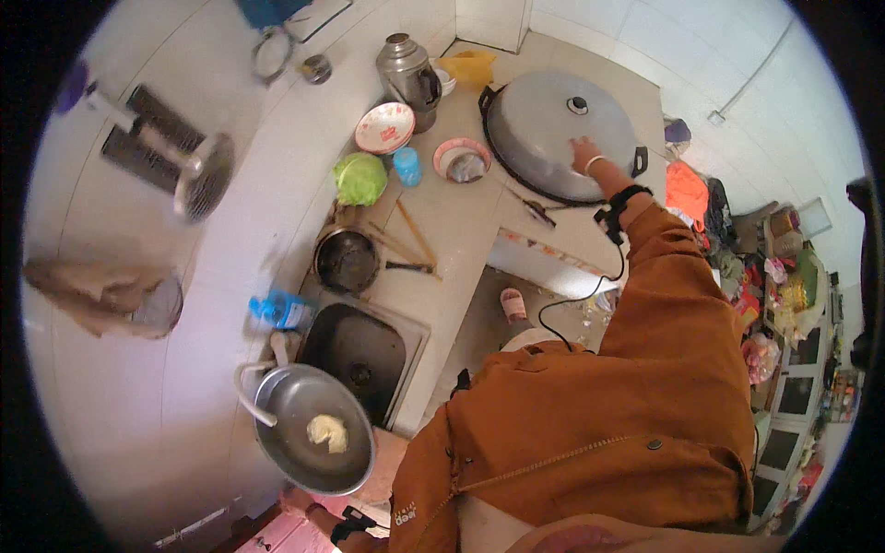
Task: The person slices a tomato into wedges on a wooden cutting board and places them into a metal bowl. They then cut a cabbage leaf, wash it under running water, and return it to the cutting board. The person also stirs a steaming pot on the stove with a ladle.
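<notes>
My right hand [586, 155] rests on the sloping side of a large domed metal lid [546, 117], its fingers spread and the black knob beyond them. The lid covers a wide black-handled pan [511, 176]. At the lower left, my left hand [297, 499] is at the near rim of a round metal basin [287, 415]; its fingers are partly hidden by the rim. In the basin lies a pale yellow lump [328, 433], its material unclear. A curved white faucet spout [259, 411] reaches over the basin's left side, beside the sink [359, 345].
Left of the lid stand a pink-rimmed bowl [449, 148], a blue cup [407, 167], a cabbage [360, 179], a decorated bowl [385, 128] and a metal thermos [404, 69]. A small frying pan [346, 261] lies by the sink near wooden sticks [416, 231]. A cable [543, 314] hangs from my right wrist.
</notes>
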A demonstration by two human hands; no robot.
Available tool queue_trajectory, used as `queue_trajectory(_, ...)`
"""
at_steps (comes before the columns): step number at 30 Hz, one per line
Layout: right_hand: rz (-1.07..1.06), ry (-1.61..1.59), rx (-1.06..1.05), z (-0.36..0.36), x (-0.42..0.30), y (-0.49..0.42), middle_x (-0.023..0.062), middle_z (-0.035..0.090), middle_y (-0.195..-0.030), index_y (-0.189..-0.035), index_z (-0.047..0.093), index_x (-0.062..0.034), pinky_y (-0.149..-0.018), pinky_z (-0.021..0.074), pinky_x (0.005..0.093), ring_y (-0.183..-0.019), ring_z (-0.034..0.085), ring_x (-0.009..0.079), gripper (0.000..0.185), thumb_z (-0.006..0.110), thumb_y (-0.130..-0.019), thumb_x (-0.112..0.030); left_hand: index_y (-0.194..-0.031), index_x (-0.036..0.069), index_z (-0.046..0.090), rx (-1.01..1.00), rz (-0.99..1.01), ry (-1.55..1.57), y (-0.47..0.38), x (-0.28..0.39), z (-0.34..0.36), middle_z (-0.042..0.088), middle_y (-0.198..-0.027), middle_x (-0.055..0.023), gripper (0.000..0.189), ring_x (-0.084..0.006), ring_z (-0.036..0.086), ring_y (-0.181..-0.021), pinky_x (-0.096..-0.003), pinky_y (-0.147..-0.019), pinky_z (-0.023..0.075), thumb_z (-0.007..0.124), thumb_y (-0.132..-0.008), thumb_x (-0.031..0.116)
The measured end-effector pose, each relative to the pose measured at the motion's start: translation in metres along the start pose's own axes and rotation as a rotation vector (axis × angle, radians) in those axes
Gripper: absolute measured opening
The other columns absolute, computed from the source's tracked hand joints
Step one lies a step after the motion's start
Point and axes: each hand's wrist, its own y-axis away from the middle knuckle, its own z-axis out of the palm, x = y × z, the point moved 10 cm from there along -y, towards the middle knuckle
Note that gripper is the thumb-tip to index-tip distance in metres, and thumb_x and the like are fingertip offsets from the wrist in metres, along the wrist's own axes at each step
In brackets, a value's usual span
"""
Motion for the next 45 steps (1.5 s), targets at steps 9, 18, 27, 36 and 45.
queue_trajectory(9, 0.185, -0.229, -0.053, 0.001, 0.166, -0.185, 0.0212, 0.036, -0.134, -0.137, 0.030, -0.0097, -0.096, 0.0428, 0.0434, -0.122, 0.040, 0.0375, 0.065, 0.060, -0.080, -0.014, -0.105, 0.003, 0.061, -0.042, -0.039, -0.464, 0.066, 0.211, -0.041, 0.060, -0.106, -0.0162, 0.039, -0.0354, 0.049, -0.106, -0.0468, -0.096, 0.0343, 0.061, -0.071, 0.024)
queue_trajectory(18, -0.076, -0.084, -0.176, 0.048, 0.133, -0.258, 0.0199, 0.046, -0.116, -0.123, 0.047, -0.0225, -0.084, 0.0480, 0.0444, -0.101, 0.054, 0.0389, 0.060, 0.072, -0.068, -0.019, -0.113, 0.012, 0.058, -0.085, 0.007, -0.384, 0.059, 0.363, -0.051, 0.053, -0.118, -0.0145, 0.045, -0.0349, 0.039, -0.117, -0.0549, -0.097, 0.0289, 0.063, -0.072, 0.031)
queue_trajectory(27, -0.228, -0.166, -0.076, 0.015, 0.130, -0.236, 0.0178, 0.051, -0.107, -0.113, 0.050, -0.0147, -0.083, 0.0472, 0.0417, -0.101, 0.054, 0.0371, 0.048, 0.072, -0.070, -0.016, -0.120, 0.022, 0.053, -0.159, -0.165, -0.352, 0.072, 0.379, -0.025, 0.036, -0.137, -0.0133, 0.047, -0.0339, 0.032, -0.127, -0.0701, -0.093, 0.0195, 0.061, -0.074, 0.031)
queue_trajectory(36, -0.294, -0.026, 0.361, -0.150, 0.214, -0.216, 0.0147, 0.053, -0.101, -0.109, 0.049, -0.0150, -0.080, 0.0470, 0.0438, -0.098, 0.055, 0.0350, 0.042, 0.068, -0.071, -0.017, -0.117, 0.017, 0.058, -0.128, 0.078, -0.528, 0.079, 0.459, -0.014, 0.056, -0.116, -0.0114, 0.046, -0.0347, 0.047, -0.111, -0.0503, -0.091, 0.0364, 0.063, -0.074, 0.034)
queue_trajectory(45, 0.041, 0.146, 0.453, -0.211, 0.271, -0.272, 0.0180, 0.046, -0.123, -0.107, 0.047, -0.0117, -0.078, 0.0482, 0.0468, -0.096, 0.057, 0.0370, 0.027, 0.054, -0.081, -0.015, -0.116, 0.018, 0.059, -0.161, -0.050, -0.574, 0.080, 0.437, -0.010, 0.055, -0.117, -0.0075, 0.042, -0.0318, 0.050, -0.110, -0.0497, -0.091, 0.0387, 0.060, -0.076, 0.032)
